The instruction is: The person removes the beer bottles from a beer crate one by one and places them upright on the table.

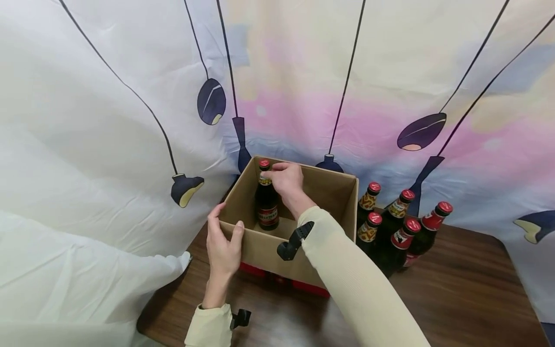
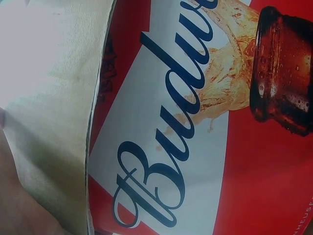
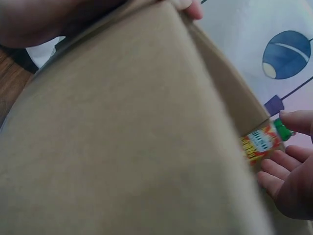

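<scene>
An open cardboard box [image 1: 264,245] stands on the table, with bare brown cardboard above a red printed side. My left hand [image 1: 223,250] grips its near left corner, thumb over the front edge and fingers along the left wall. Inside, a dark beer bottle [image 1: 266,202] with a red cap stands upright near the far left corner. My right hand [image 1: 288,183] reaches over the box to the bottle's neck. In the right wrist view the thumb and fingers of this hand [image 3: 293,181] are spread loosely beside the bottle neck [image 3: 259,143].
Several capped bottles [image 1: 401,236] stand grouped on the wooden table [image 1: 468,274], just right of the box. A patterned cloth [image 1: 303,96] hangs close behind the box, and white cloth [image 1: 104,260] drapes along the left table edge. Large lettering [image 2: 166,147] covers the box's printed side.
</scene>
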A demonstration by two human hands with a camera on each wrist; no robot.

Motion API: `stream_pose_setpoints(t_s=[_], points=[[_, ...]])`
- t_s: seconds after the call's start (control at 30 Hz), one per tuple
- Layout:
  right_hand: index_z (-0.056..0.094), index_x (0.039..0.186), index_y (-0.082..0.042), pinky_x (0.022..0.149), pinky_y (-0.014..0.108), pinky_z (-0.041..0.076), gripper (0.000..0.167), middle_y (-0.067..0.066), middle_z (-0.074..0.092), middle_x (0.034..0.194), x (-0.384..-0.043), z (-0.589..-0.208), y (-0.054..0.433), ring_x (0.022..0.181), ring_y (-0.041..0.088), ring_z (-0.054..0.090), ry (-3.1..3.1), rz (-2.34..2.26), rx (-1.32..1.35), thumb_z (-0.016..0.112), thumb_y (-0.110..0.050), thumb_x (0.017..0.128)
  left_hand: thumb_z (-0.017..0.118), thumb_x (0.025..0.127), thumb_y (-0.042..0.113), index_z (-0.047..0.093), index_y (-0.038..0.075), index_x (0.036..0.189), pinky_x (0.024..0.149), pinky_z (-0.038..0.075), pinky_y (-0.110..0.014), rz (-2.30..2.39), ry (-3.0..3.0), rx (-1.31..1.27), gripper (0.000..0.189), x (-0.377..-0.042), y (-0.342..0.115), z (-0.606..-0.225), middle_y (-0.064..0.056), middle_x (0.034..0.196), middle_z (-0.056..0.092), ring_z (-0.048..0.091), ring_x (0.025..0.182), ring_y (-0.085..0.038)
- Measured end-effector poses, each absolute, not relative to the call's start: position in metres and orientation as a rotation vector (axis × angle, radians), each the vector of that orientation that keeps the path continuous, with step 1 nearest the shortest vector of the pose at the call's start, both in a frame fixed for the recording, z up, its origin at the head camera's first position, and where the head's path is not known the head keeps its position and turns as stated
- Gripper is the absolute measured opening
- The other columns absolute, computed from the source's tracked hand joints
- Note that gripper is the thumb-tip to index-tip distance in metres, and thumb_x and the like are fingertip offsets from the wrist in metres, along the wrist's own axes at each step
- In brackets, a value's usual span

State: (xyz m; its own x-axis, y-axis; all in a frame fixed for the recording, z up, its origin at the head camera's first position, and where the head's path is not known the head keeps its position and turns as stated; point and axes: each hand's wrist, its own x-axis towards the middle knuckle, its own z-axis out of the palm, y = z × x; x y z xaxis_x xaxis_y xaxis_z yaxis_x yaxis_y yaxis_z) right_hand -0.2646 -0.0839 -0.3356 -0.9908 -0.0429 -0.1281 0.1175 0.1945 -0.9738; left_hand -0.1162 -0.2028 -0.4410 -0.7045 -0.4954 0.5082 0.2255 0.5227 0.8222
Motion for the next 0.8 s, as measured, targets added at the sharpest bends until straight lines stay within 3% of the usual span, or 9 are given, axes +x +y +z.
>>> stream_pose_setpoints(t_s=[0.3, 0.57, 0.8], points=[[0.073, 0.133, -0.006, 0.106, 0.044, 0.054, 0.049, 0.015, 0.074, 0.126, -0.273, -0.348, -0.093, 0.121, 0.03, 0.067, 2.289, -1.878, 0.005, 0.085, -0.011, 0.087, 0.064, 0.094, 0.024, 0.046, 0.007, 0.152, 0.111, 0.04, -0.053, -1.227, -2.038, 0.219, 0.064, -0.114, -0.203, -0.439, -0.017, 0.152, 0.054, 0.055, 0.133, -0.036], [0.074, 0.124, -0.004, 0.105, 0.047, 0.054, 0.037, 0.015, 0.071, 0.129, -0.273, -0.349, -0.094, 0.119, 0.032, 0.066, 2.326, -1.804, -0.092, 0.083, -0.011, 0.089, 0.064, 0.094, 0.025, 0.046, 0.007, 0.152, 0.108, 0.041, -0.052, -1.232, -2.029, 0.222, 0.064, -0.114, -0.203, -0.437, -0.017, 0.15, 0.056, 0.057, 0.128, -0.035], [0.076, 0.13, -0.009, 0.105, 0.047, 0.054, 0.036, 0.013, 0.075, 0.127, -0.268, -0.35, -0.096, 0.117, 0.031, 0.068, 2.428, -1.628, -0.233, 0.078, -0.014, 0.094, 0.063, 0.094, 0.025, 0.045, 0.007, 0.152, 0.107, 0.042, -0.054, -1.244, -2.046, 0.238, 0.063, -0.113, -0.203, -0.438, -0.018, 0.149, 0.056, 0.057, 0.128, -0.036]])
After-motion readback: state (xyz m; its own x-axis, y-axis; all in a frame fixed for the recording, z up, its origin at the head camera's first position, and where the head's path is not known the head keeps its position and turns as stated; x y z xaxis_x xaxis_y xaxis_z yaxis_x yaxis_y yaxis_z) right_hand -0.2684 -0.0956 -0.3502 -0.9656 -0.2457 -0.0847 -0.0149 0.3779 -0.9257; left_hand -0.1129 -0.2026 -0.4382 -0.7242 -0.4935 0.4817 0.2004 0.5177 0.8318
